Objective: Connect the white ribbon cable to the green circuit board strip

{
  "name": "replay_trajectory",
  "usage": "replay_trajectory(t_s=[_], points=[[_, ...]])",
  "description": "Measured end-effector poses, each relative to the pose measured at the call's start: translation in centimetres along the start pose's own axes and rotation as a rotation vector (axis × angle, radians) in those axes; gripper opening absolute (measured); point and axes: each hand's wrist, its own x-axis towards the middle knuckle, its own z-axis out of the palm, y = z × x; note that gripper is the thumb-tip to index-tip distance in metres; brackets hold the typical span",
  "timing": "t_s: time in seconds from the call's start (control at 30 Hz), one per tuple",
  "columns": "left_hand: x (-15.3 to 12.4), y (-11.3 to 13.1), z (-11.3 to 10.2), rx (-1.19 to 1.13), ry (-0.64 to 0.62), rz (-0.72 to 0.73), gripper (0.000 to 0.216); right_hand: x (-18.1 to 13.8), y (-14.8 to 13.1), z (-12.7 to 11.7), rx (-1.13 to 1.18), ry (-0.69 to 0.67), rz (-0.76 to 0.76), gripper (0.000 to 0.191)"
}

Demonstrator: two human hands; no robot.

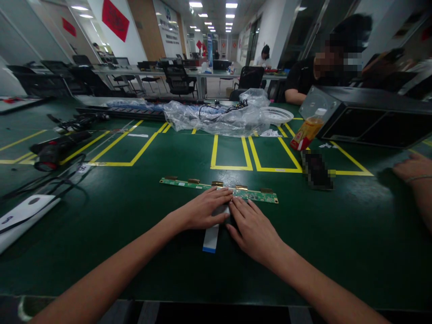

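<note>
from the head view, your left hand (205, 209) lies palm down with its fingers (219, 195) stretched out and together, closed on nothing. it rests on the far end of the white ribbon cable (211, 236), where that cable meets the near edge of the long green circuit board (182, 182). your right hand (253, 229) is just as flat and slack, fingertips touching the board's edge right beside the cable, and the two hands nearly meet over the joint. by the look of it, the flat palms are there to pin cable and board against the bench (135, 243) so neither slides. the board lies lengthwise across the bench, which puts that edge square to you. the cable runs from under your left fingers back toward you, and its blue-tipped end lies free on the bench between your wrists. your left thumb crosses the cable, but the joint itself is covered, so i cannot tell whether the cable is seated in the board or only laid against it. beyond the board are yellow tape lines (232, 168), then a crumpled plastic bag (219, 119). a bottle (307, 130) leans by a black box (371, 117) on the right. a co-worker's hand (413, 168) rests on the bench, well apart from yours.
</note>
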Motion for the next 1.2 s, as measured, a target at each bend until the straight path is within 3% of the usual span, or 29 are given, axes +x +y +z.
replay_trajectory(t_s=[0.27, 0.73, 0.87, 1.07, 1.13, 1.2], points=[[-0.1, -0.1, -0.1, 0.006, 0.003, -0.02, 0.063, -0.2, -0.7, 0.4, -0.053, 0.009, 0.074, 0.061], [-0.2, -0.1, -0.6, -0.004, -0.013, 0.028, 0.07, -0.2, 0.9, 0.1, 0.003, -0.006, 0.014, 0.067], [-0.3, -0.4, -0.3, 0.052, 0.003, 0.04, 0.071, 0.3, 1.6, -0.7, 0.106, 0.0, 0.013, 0.063], [-0.1, -0.4, 0.4, 0.087, -0.025, 0.157, 0.063, 0.6, 2.7, -1.6, 0.342, 0.127, 0.06, 0.047], [0.2, -0.7, 0.6, 0.11, -0.024, 0.118, 0.059, 0.5, 2.9, -1.6, 0.337, 0.169, 0.059, 0.049], [0.4, -1.8, 0.8, 0.166, 0.017, -0.01, 0.059, 0.4, 3.1, -1.4, 0.307, 0.197, 0.054, 0.053]])
